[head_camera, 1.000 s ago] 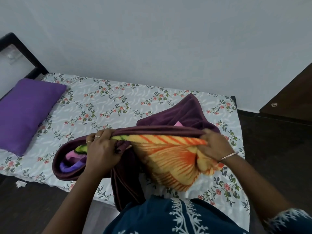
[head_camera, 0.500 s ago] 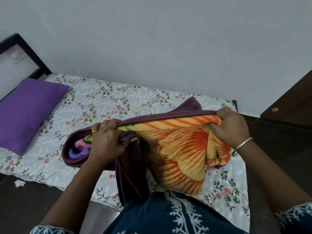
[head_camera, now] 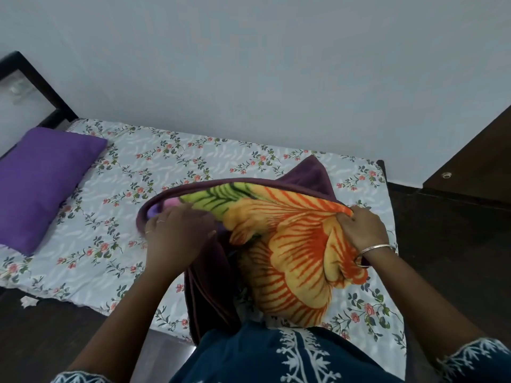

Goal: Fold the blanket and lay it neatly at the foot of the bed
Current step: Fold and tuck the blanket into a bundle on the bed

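Note:
The blanket [head_camera: 287,244] is maroon on one side, with a big yellow and orange flower print on the other. It is held up in folds over the right end of the bed [head_camera: 166,167], and part of it hangs down in front of my body. My left hand [head_camera: 177,233] grips the folded layers at the left. My right hand [head_camera: 362,230], with a bangle on the wrist, clutches the top edge at the right. A maroon corner sticks up behind the print.
A purple pillow [head_camera: 41,183] lies at the left end of the floral sheet. A dark headboard [head_camera: 33,84] stands beyond it. A white wall runs behind the bed. A dark wooden door [head_camera: 475,156] is at the right, over dark floor.
Both hands have lifted the blanket higher and drawn its top edge out wider. My right hand has moved right and up, and more of the flower print now shows.

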`<state>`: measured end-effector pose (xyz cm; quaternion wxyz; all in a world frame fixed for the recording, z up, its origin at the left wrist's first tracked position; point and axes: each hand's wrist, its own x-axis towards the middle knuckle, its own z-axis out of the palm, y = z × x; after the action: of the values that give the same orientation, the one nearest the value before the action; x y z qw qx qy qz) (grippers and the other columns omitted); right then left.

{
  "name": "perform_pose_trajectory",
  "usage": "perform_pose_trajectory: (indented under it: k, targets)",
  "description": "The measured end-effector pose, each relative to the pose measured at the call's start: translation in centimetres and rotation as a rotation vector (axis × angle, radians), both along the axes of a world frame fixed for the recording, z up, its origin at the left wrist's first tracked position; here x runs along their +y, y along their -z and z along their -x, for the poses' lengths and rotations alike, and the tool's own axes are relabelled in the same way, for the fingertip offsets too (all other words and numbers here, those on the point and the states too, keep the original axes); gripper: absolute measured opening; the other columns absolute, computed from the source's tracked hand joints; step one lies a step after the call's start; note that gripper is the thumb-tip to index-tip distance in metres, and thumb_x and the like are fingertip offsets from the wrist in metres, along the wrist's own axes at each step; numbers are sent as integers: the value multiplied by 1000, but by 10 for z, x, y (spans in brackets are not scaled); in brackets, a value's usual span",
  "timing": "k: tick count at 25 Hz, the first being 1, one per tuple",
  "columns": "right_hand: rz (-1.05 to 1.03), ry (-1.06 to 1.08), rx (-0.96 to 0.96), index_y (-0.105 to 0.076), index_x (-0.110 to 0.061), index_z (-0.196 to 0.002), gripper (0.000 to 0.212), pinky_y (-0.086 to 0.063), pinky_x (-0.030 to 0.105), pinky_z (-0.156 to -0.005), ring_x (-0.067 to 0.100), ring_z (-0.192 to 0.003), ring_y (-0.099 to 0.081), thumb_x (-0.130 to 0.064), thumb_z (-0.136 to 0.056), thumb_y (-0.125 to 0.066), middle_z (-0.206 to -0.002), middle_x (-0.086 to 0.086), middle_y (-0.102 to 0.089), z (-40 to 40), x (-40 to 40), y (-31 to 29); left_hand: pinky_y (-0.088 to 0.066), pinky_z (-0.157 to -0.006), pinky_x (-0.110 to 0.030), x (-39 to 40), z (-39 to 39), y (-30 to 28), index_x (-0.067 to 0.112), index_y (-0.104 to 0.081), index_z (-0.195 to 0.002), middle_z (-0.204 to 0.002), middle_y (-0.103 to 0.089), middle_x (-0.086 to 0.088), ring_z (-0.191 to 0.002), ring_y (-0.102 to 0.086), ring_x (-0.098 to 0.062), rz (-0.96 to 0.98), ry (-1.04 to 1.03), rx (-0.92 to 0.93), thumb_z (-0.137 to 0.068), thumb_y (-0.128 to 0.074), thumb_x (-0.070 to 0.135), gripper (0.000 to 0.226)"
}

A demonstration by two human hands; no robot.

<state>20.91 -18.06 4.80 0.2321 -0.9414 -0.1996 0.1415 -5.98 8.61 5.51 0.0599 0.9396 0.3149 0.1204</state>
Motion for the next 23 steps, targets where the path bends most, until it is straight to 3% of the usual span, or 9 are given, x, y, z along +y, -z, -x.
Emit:
perform_pose_trajectory:
  k: [4, 7, 9, 12, 14, 17, 20, 23]
  targets:
    - [69, -167, -76, -56, -12, -84, 39, -43, 37, -67, 37, -85, -60, -49, -85, -41, -87, 14, -65, 24, 18, -7, -35, -94, -47, -16, -10, -4, 25, -75, -70, -129, -58, 4, -118, -52, -27, -7, 42, -16, -70, -45, 71, 55]
    - [93, -317, -170, -59, -14, -96, 41, -46, 38, -69, 37, -93, -62, -51, -91, -43, -95, 15, -67, 60, 43, -16, -35, -95, -47, -50, -31, 0, 24, -73, -66, -138, -52, 4, -124, -48, -27, -29, 223, 54, -70, -51, 70, 51]
    - [91, -435, -253, -59, -17, -97, 43, -46, 37, -66, 36, -92, -62, -55, -93, -39, -93, 12, -68, 87, 54, -19, -37, -98, -49, -74, -42, 2, 21, -66, -57, -146, -44, 3, -131, -42, -27, -27, 366, 40, -71, -59, 63, 45]
    - [61, -565, -361, -60, -18, -101, 36, -41, 35, -60, 31, -85, -64, -46, -95, -40, -92, 7, -68, 105, 58, -22, -34, -104, -52, -89, -47, -2, 21, -65, -56, -154, -33, 2, -139, -34, -27, -31, 506, 0, -76, -62, 52, 37]
    - [-25, -669, -417, -63, -18, -105, 31, -42, 35, -57, 28, -82, -65, -41, -93, -46, -92, 4, -68, 105, 55, -27, -29, -108, -53, -86, -47, -3, 22, -68, -63, -155, -29, 2, -142, -28, -26, -57, 615, 19, -78, -62, 53, 35]
    - [-103, -810, -537, -66, -20, -106, 29, -45, 28, -51, 20, -75, -66, -37, -84, -59, -92, -1, -69, 104, 52, -35, -26, -111, -50, -81, -49, -5, 24, -69, -97, -155, -27, -2, -141, -29, -23, -13, 731, 70, -79, -61, 53, 35]
    - [-233, -788, -372, -60, -25, -116, 36, -49, 27, -63, 15, -84, -64, -37, -82, -62, -101, -5, -67, 107, 42, -36, -39, -92, -48, -79, -51, -5, 20, -61, -110, -127, -53, -5, -107, -57, -23, 10, 664, 79, -80, -50, 54, 47]
    - [-464, -598, 23, -51, -25, -112, 29, -48, 20, -75, 3, -90, -61, -34, -87, -61, -102, -14, -61, 105, 21, -29, -39, -79, -44, -75, -47, 4, 16, -64, -102, -109, -60, -3, -87, -61, -24, 7, 521, 78, -77, -46, 56, 51]
